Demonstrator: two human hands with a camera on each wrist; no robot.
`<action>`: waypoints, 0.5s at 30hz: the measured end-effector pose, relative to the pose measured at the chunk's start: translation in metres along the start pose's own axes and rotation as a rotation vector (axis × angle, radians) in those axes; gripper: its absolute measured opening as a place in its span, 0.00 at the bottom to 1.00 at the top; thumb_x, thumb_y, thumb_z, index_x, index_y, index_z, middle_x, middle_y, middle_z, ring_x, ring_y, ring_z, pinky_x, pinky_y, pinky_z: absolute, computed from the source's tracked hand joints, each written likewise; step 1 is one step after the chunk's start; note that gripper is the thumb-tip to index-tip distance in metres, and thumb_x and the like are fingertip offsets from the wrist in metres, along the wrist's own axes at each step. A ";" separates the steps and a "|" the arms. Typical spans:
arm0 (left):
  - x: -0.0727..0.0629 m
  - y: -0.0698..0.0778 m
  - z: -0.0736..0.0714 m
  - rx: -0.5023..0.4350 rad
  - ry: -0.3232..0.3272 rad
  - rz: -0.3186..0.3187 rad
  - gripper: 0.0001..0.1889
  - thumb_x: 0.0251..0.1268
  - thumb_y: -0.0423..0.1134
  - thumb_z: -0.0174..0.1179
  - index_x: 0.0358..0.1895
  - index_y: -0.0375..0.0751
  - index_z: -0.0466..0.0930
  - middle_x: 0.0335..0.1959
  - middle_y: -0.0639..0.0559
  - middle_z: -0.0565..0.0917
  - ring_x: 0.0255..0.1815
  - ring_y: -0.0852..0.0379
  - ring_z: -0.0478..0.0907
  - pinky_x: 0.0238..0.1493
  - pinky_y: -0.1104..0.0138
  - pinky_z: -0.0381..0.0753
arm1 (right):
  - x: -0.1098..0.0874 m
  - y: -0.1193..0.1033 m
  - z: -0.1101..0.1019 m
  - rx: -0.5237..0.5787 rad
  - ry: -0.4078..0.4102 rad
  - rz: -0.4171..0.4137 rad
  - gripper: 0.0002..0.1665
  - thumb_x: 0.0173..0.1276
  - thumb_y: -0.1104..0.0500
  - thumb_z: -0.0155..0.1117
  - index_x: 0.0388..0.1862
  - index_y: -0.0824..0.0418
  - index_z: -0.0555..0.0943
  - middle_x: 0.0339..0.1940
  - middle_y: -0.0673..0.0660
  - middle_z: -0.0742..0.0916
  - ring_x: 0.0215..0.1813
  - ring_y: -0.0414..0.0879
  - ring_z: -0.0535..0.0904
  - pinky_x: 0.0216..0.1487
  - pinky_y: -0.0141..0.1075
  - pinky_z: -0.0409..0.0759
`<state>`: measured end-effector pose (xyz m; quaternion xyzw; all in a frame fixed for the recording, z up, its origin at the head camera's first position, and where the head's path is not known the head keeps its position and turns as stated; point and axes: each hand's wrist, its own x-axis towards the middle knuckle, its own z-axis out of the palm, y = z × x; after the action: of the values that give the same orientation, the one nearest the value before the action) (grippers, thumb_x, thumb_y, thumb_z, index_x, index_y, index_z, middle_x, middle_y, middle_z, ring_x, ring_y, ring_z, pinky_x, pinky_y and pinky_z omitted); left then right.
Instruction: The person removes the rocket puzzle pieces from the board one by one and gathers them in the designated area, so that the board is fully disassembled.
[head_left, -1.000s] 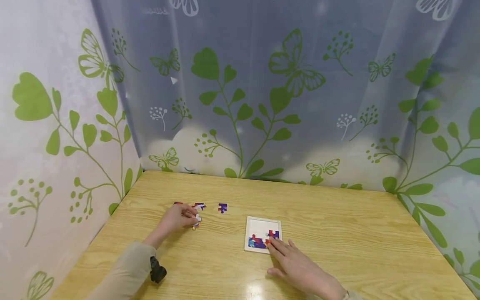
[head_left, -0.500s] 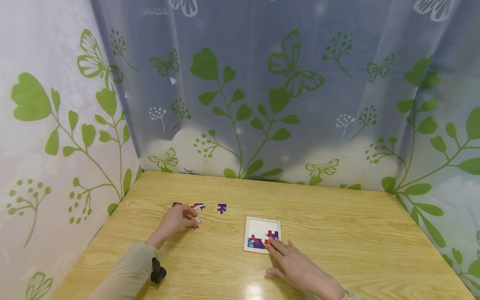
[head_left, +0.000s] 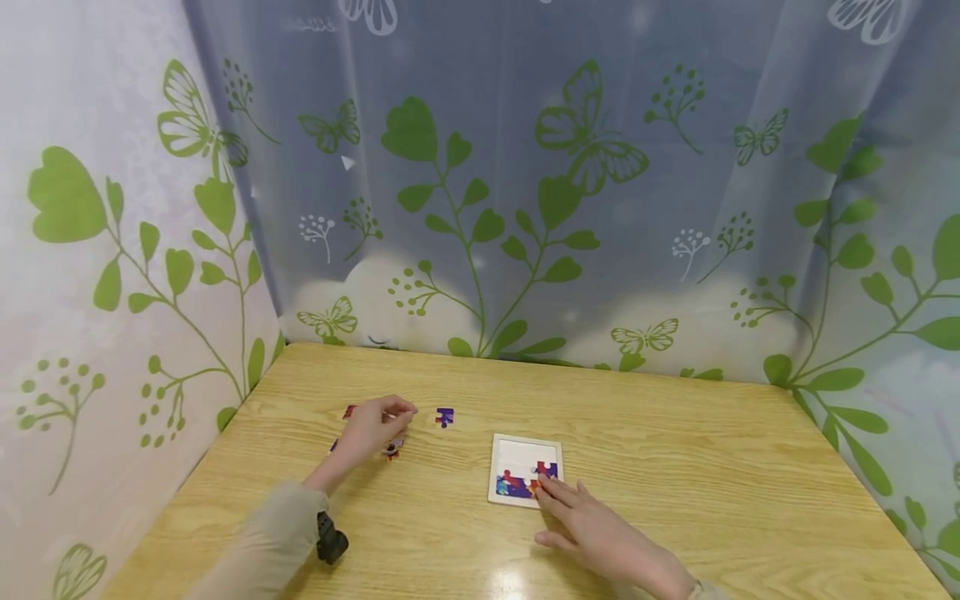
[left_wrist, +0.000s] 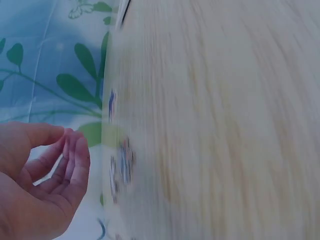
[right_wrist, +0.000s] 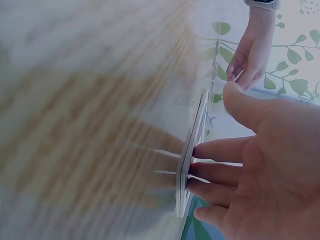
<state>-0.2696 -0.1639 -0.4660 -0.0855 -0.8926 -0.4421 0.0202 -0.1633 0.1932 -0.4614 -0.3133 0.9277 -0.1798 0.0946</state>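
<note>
On the table, my left hand hovers over the loose jigsaw pieces. Its thumb tip meets the fingertips in a loose curve, and no piece shows between them in the left wrist view. A jigsaw piece with white, dark and orange print lies just below these fingers, and a purple piece sits to their right. Another piece is mostly hidden behind the hand. My right hand has its fingers extended, fingertips resting on the lower right of a square puzzle tray. Several red and purple pieces fill the tray's lower part.
A red piece and a purple piece peek out on the far side of the left hand. The wooden table runs back to a curtain printed with leaves and butterflies.
My left hand has left the white and orange piece and moved up and right, over the piece behind it. That piece stays on the table. My right hand keeps its place on the tray.
</note>
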 end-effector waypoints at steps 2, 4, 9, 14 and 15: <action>0.003 0.005 0.006 -0.032 -0.012 0.014 0.10 0.75 0.37 0.60 0.50 0.37 0.86 0.36 0.43 0.87 0.34 0.50 0.84 0.28 0.66 0.79 | 0.000 0.000 0.000 0.033 -0.009 0.017 0.41 0.78 0.40 0.54 0.74 0.70 0.67 0.78 0.68 0.66 0.76 0.68 0.62 0.72 0.65 0.59; 0.006 0.010 0.012 -0.054 -0.023 0.037 0.10 0.75 0.37 0.60 0.49 0.37 0.86 0.37 0.43 0.87 0.35 0.48 0.85 0.29 0.66 0.82 | 0.000 0.000 0.000 0.059 -0.018 0.030 0.41 0.78 0.40 0.54 0.75 0.69 0.67 0.79 0.67 0.65 0.75 0.71 0.61 0.71 0.65 0.60; 0.012 0.024 0.027 -0.096 -0.077 0.134 0.10 0.75 0.35 0.60 0.49 0.33 0.85 0.40 0.40 0.87 0.37 0.44 0.86 0.35 0.67 0.85 | -0.001 0.000 0.000 0.084 -0.031 0.048 0.41 0.78 0.39 0.53 0.76 0.68 0.66 0.80 0.67 0.64 0.75 0.74 0.60 0.70 0.67 0.60; 0.016 0.040 0.044 -0.117 -0.146 0.185 0.09 0.75 0.34 0.59 0.49 0.33 0.85 0.40 0.38 0.87 0.37 0.42 0.85 0.33 0.71 0.82 | -0.001 0.000 -0.001 0.092 -0.035 0.065 0.42 0.78 0.38 0.53 0.76 0.68 0.66 0.80 0.67 0.61 0.74 0.77 0.59 0.70 0.68 0.60; 0.017 0.044 0.047 -0.119 -0.154 0.191 0.09 0.75 0.34 0.59 0.48 0.33 0.85 0.40 0.38 0.87 0.37 0.42 0.85 0.33 0.71 0.82 | -0.001 0.000 -0.001 0.094 -0.033 0.066 0.42 0.78 0.38 0.53 0.76 0.68 0.66 0.80 0.67 0.61 0.74 0.77 0.59 0.70 0.68 0.60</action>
<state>-0.2768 -0.0979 -0.4585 -0.2048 -0.8515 -0.4826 -0.0114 -0.1628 0.1939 -0.4599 -0.2807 0.9263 -0.2149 0.1303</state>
